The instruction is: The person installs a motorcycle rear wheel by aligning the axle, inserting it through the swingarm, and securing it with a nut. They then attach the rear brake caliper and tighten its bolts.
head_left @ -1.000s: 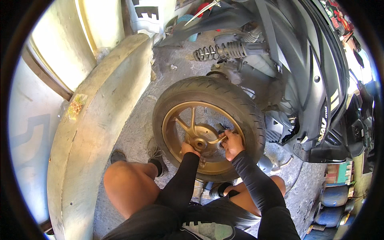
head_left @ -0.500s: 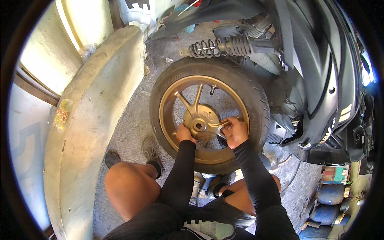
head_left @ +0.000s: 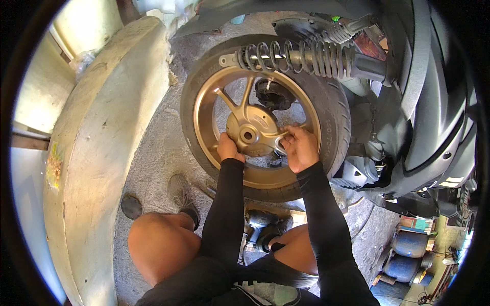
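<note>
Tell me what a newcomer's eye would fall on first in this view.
Most likely the gold wheel with its dark tyre, large in the middle of the view, with the left hand and right hand at its spokes. Next, perhaps, the black coil-spring shock absorber, which crosses the wheel's upper part in the picture. After that, the dark motorbike body fills much of the upper right.

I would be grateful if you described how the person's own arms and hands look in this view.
The left hand and right hand are bare, with no gloves. Both arms wear close-fitting, long black sleeves: the left sleeve and right sleeve reach down to the wrists and look plain, with no clear markings or cables.
</note>
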Available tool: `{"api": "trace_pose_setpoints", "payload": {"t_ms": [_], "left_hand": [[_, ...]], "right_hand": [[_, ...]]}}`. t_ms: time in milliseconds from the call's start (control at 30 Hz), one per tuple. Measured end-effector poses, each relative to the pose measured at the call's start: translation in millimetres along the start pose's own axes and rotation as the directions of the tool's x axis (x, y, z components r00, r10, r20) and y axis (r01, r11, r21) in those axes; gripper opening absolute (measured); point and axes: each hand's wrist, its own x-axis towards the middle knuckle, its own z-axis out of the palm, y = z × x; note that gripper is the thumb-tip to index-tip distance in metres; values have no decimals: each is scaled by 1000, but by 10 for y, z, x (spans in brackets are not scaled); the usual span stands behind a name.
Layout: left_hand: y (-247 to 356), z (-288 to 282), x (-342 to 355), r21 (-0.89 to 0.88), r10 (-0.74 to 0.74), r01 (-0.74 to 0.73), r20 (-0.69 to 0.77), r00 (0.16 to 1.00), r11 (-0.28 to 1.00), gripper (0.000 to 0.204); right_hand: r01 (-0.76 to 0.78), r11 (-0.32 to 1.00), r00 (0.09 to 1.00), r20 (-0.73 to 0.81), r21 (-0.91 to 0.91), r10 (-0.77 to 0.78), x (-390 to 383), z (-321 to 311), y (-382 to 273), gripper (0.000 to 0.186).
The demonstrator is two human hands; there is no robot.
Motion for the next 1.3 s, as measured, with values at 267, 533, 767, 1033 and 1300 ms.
{"api": "trace_pose_setpoints", "payload": {"t_ms": [267, 533, 767, 1033, 1300], "left_hand": [[-147, 240, 125, -149, 6, -9, -21, 1000, 989, 35], [-345, 269, 379, -201, 47, -37, 44, 998, 979, 39], [-412, 419, 340, -316, 39, -15, 68, 997, 949, 35], [-523, 467, 382, -389, 49, -5, 102, 994, 921, 35], [-623, 336, 332, -420, 13, 23, 82, 997, 907, 33]], "right_hand": [[-4, 1000, 1000, -1, -19, 4, 337, -11, -105, 7], [1, 1000, 1000, 18, -23, 0, 587, -137, -115, 15], [24, 999, 998, 53, -42, -22, 711, -143, -199, 14], [31, 994, 998, 61, -103, -25, 744, -119, -255, 16], [16, 992, 998, 66, -128, -8, 780, -158, -288, 19]]}}
